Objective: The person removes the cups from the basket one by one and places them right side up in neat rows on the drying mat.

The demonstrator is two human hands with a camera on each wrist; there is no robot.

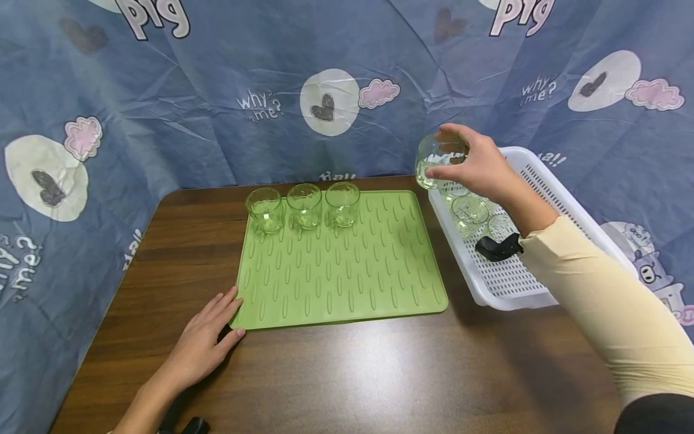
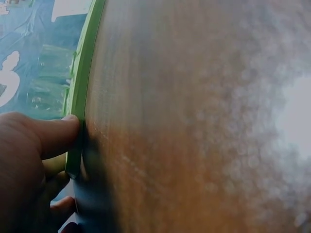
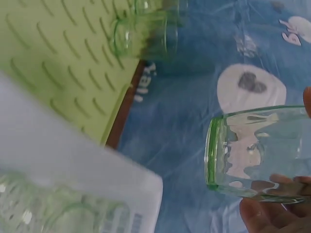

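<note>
My right hand [image 1: 477, 166] grips a clear, green-tinted glass [image 3: 262, 153] by its side, holding it in the air over the far left corner of a white plastic basket [image 1: 472, 274]. More such glasses [image 1: 469, 210] lie inside the basket. A green ribbed mat [image 1: 336, 271] is spread on the table. Along its back edge, three glasses stand in a row: a left one [image 1: 265, 211], a middle one [image 1: 305, 207] and a right one [image 1: 343, 205]. My left hand [image 1: 203, 343] rests at the mat's front left corner, fingers extended, thumb touching the edge.
The brown wooden table [image 1: 347, 374] reaches toward me in front of the mat. Behind it hangs a blue printed cloth [image 1: 217, 90]. The basket stands close to the mat's right side, its raised rim between the mat and the glasses inside.
</note>
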